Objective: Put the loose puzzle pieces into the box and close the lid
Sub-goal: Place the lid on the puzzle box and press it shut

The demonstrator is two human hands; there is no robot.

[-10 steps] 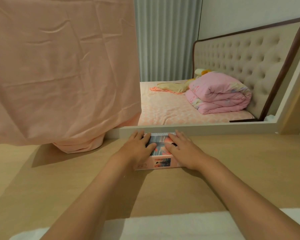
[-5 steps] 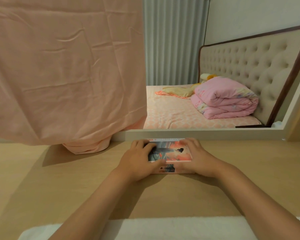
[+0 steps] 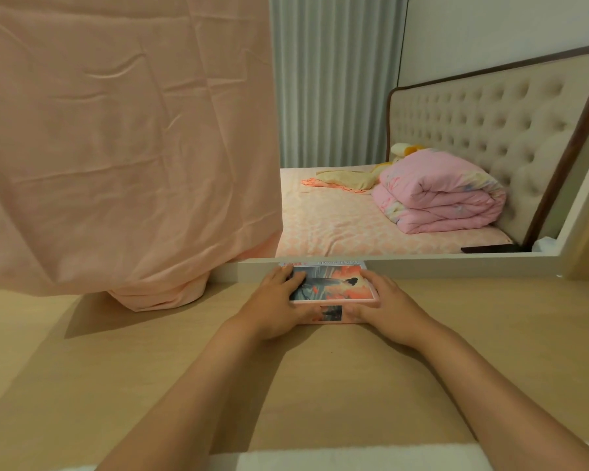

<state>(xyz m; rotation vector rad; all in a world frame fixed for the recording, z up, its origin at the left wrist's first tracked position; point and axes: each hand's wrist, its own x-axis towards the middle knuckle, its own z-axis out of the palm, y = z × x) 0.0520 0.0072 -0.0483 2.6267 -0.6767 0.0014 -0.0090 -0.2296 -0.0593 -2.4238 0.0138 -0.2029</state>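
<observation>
Puzzle box [image 3: 334, 289], lidded, long axis left-right; left hand [image 3: 273, 309], right hand [image 3: 390, 309] curled round its ends

box [image 3: 334, 288] lettering too blurred

Looking like a bedroom at home: a bed [image 3: 337, 226] w/ pink sheet is sitting past the table [image 3: 82, 368], a folded pink blanket [image 3: 439, 198] is lying on it, & a puffy headboard [image 3: 473, 113] is standing behind.
</observation>
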